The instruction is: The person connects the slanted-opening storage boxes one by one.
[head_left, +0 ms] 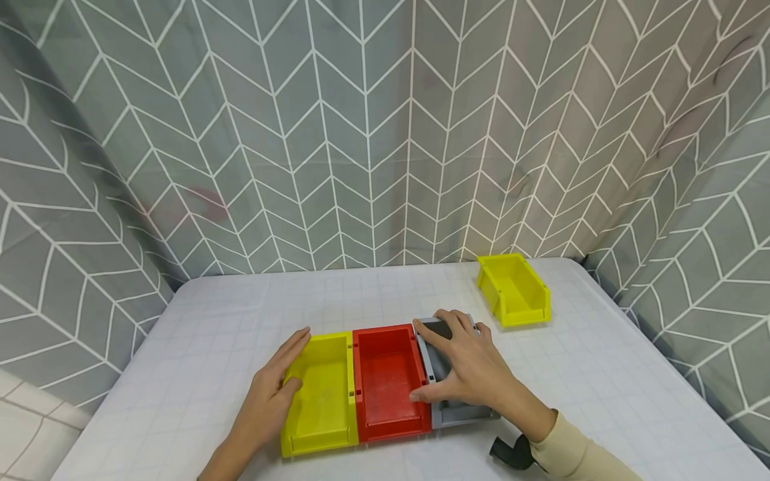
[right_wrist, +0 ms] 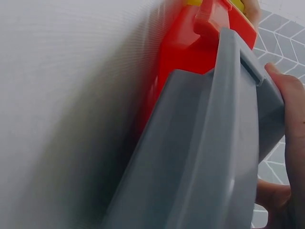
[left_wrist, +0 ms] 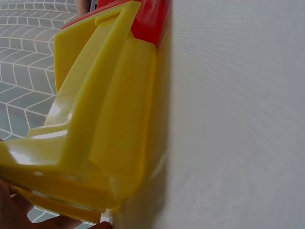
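A yellow bin (head_left: 321, 394), a red bin (head_left: 391, 381) and a grey bin (head_left: 460, 415) stand side by side in a row on the white table. My left hand (head_left: 271, 387) holds the yellow bin by its left side wall, the thumb over the rim and the fingers along the outside. Across the grey bin spreads my right hand (head_left: 469, 361), gripping it from above. Its thumb lies over the rim where the red and grey bins meet, and its fingers reach the far end. The hand covers much of the grey bin. In the right wrist view the grey bin (right_wrist: 190, 143) sits beside the red one.
Another yellow bin (head_left: 517, 294) stands apart at the back right of the table (head_left: 198, 347). A black curved object (head_left: 512, 454) lies by the right wrist. Patterned curtains (head_left: 385, 133) enclose the table's back and sides.
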### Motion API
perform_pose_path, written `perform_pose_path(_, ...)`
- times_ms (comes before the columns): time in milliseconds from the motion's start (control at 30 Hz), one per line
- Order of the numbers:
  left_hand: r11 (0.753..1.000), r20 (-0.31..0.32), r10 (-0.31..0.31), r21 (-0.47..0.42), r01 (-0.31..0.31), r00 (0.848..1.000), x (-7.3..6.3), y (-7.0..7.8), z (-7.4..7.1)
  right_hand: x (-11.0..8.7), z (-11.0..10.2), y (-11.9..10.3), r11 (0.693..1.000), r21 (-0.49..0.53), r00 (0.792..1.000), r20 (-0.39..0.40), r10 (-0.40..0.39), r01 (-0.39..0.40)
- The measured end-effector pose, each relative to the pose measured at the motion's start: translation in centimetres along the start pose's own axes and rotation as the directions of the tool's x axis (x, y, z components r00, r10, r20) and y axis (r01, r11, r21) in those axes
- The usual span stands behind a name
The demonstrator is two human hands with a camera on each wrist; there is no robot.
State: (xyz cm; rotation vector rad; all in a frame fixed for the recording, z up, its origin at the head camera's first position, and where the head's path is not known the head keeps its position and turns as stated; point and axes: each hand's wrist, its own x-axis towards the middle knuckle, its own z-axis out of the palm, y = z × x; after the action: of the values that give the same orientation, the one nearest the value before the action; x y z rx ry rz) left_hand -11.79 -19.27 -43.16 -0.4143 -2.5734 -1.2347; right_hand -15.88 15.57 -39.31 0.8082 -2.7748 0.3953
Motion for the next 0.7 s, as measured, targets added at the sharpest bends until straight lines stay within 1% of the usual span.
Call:
perform_pose_path(233, 1.0, 0.007, -0.004, -0.006, 0.004, 1.0, 0.0, -0.1, -0.2, -0.2, 0.5, 0.2, 1.0, -0.009, 1.0, -0.002, -0.012, 0.012)
perform_pose_path(467, 1.0, 0.009, -0.012, -0.017, 0.012, 1.0, -0.2, -0.1, 0.0, -0.6, 1.1, 0.4, 0.999, -0.03, 1.0, -0.005, -0.015, 0.014)
perform_pose_path(700, 0.999, 0.024, -0.045, -0.013, 0.045, 0.999, 0.0, -0.1, -0.1, -0.7, 1.4, 0.2, 0.997, -0.078, 1.0, -0.012, -0.025, 0.024)
